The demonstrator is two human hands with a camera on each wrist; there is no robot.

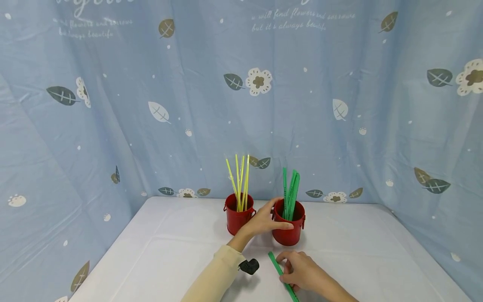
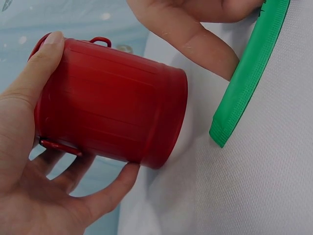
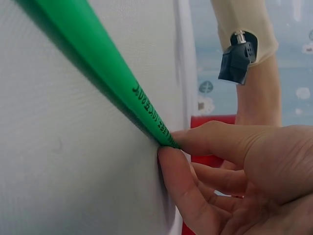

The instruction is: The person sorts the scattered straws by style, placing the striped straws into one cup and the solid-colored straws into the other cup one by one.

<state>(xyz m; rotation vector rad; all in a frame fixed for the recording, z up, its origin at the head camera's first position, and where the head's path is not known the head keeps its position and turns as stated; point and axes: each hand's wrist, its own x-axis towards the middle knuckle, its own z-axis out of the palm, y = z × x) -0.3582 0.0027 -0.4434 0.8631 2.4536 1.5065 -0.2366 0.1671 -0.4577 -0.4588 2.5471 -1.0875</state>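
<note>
My left hand grips the right red bucket, thumb near its rim and fingers round its side, as the left wrist view also shows. Several green wrapped straws stand in this bucket. In front of it, my right hand pinches another green wrapped straw between thumb and fingers, low over the table. That straw carries dark printing in the right wrist view, and its crimped end shows in the left wrist view.
Left of the gripped bucket stands a second red bucket with several yellow straws in it. A white cloth covers the table. Behind it hangs a blue patterned curtain. A black camera sits on the left wrist.
</note>
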